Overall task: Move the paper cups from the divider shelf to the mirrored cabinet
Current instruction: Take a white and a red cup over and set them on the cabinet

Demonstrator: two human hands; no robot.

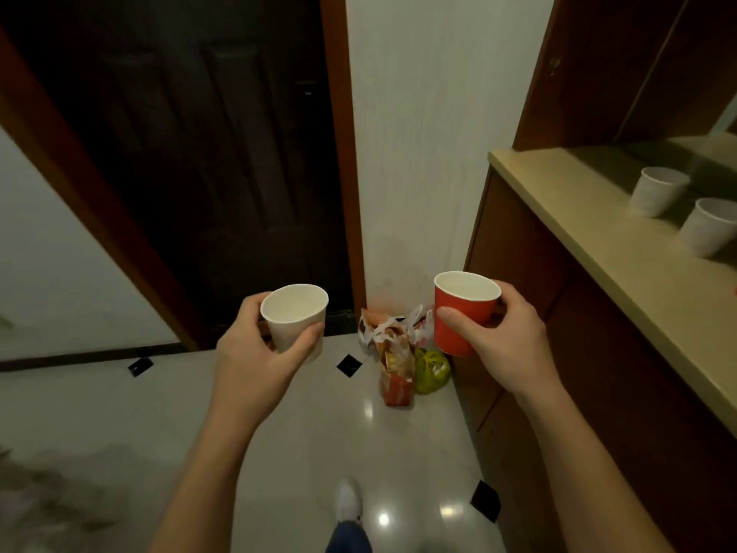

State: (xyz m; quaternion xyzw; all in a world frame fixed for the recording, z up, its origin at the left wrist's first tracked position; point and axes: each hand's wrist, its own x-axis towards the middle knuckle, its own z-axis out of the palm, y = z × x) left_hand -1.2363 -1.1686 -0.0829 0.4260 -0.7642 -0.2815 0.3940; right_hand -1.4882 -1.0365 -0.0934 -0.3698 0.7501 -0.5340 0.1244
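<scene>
A dark wooden door stands in a reddish-brown frame, with a pale wall to its right. The floor is glossy light tile with small black diamond insets, catching bright glints of light. At the right stands a brown cabinet with a beige top. Plastic bags lie in the corner against it.

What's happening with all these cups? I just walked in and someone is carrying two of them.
A person is carrying two paper cups upright, one in each grip: the left hand holds a white cup and the right hand holds a red cup. Both look empty. To the right, two more white cups already stand on the cabinet's countertop by its mirror. Some bags lie on the floor in the corner ahead.
</scene>
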